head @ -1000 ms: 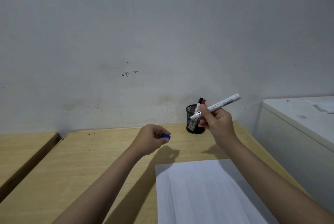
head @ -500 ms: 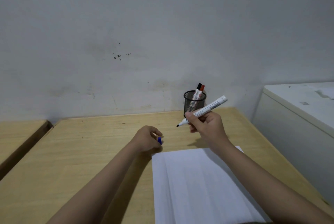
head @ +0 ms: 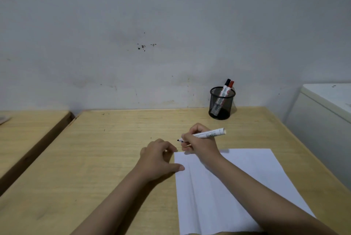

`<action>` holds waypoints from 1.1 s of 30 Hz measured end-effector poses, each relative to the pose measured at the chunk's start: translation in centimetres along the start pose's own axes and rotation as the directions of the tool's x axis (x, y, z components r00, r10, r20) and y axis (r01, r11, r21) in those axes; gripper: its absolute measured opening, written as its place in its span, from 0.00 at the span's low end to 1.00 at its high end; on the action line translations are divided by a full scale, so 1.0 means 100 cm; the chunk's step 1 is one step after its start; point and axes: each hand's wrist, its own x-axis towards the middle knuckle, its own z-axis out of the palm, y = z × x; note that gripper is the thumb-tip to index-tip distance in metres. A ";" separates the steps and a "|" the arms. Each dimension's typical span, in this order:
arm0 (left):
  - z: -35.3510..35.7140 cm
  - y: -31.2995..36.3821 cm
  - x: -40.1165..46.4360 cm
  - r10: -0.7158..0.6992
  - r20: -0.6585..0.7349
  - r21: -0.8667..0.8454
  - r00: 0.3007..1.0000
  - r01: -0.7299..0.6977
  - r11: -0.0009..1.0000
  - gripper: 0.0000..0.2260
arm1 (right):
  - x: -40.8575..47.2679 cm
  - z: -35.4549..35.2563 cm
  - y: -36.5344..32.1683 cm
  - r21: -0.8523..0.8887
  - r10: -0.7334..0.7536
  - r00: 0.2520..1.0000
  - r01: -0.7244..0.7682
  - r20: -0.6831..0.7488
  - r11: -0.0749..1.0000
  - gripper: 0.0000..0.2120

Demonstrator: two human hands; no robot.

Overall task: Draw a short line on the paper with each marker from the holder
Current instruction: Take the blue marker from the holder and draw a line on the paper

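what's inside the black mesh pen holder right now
Two capped markers stand tilted inside the black mesh holder: a black-capped marker and a red-capped marker. Their barrels show through the mesh, but the lower ends and the cup's floor are too dark to make out.

Single head-worn wide-angle view, facing forward and down across the worktop (head: pixel 95 158) toward the wall (head: pixel 171 26), close above.

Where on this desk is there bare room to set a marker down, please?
The desk is bare left of the left hand, and between both hands and the holder. It is crowded where the right hand meets the paper.
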 end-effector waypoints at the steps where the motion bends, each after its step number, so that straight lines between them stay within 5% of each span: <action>1: 0.001 -0.002 0.000 0.010 -0.011 -0.002 1.000 -0.010 1.000 0.23 | 0.001 0.001 0.005 -0.003 -0.001 1.000 0.001 0.002 1.000 0.11; 12: 0.009 -0.015 -0.003 0.045 -0.110 -0.077 0.993 -0.054 0.996 0.26 | -0.001 0.002 0.024 -0.114 -0.069 0.997 0.066 -0.025 0.991 0.13; 33: 0.006 -0.016 -0.002 0.089 -0.135 0.089 0.987 -0.077 0.993 0.27 | 0.003 0.002 0.026 -0.220 -0.058 0.998 0.065 0.041 0.973 0.14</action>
